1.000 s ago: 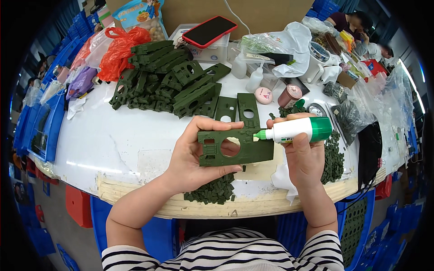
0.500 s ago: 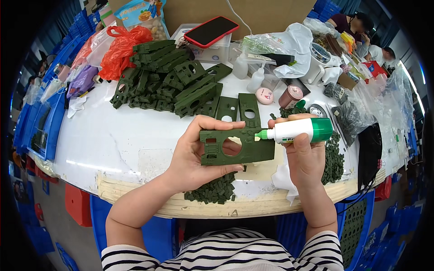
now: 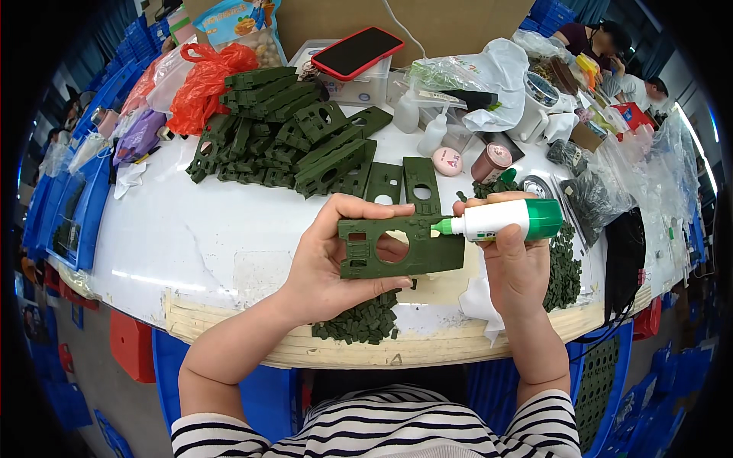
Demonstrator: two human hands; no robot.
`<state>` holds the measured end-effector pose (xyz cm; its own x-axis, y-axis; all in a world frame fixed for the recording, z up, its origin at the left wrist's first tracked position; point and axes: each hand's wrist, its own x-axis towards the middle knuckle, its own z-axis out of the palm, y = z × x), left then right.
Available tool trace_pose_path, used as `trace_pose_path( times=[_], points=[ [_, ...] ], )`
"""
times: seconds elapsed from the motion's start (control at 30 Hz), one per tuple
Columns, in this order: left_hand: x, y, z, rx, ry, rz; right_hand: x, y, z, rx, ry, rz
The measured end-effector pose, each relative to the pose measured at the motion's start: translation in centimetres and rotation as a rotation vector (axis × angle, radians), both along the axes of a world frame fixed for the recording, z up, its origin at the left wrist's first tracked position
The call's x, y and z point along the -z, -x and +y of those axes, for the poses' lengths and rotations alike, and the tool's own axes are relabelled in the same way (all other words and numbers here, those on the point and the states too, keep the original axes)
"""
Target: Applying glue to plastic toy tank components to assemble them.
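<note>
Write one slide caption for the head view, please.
Left hand holds a green part; right hand points the green tip of a white bottle at it.

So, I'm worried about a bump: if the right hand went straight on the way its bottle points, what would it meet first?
Most likely the dark green part in the left hand: the right hand aims the green nozzle of the white bottle at it. Depth leaves contact unclear.

Has a moulded part (image 3: 439,259) mid-frame in the left hand (image 3: 314,276), with a bottle (image 3: 498,220) in the right hand (image 3: 516,275), nozzle (image 3: 446,227) at the part's right side. Shows on the table (image 3: 164,244) a parts pile (image 3: 282,126), upper left, beside a bag (image 3: 200,95); a phone (image 3: 357,53) on a box (image 3: 359,91), upper centre; small pieces (image 3: 356,324), lower centre.
</note>
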<state>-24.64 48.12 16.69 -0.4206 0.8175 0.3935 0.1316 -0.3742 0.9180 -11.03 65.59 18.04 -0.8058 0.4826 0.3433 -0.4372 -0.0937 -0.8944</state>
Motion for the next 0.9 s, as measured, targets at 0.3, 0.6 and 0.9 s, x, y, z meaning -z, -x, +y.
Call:
trace_pose_path(
  times=[0.3, 0.6, 0.9],
  points=[
    [-0.01, 0.03, -0.01, 0.016, -0.007, -0.005, -0.15, 0.18, -0.24, -0.020, 0.094, 0.079],
    [0.05, 0.05, 0.09, 0.008, -0.018, 0.009, -0.03, -0.08, -0.02, -0.003, -0.021, 0.010],
    [0.04, 0.02, 0.09, 0.006, -0.015, 0.003, -0.11, 0.09, -0.16, -0.027, 0.087, 0.078]
  ],
)
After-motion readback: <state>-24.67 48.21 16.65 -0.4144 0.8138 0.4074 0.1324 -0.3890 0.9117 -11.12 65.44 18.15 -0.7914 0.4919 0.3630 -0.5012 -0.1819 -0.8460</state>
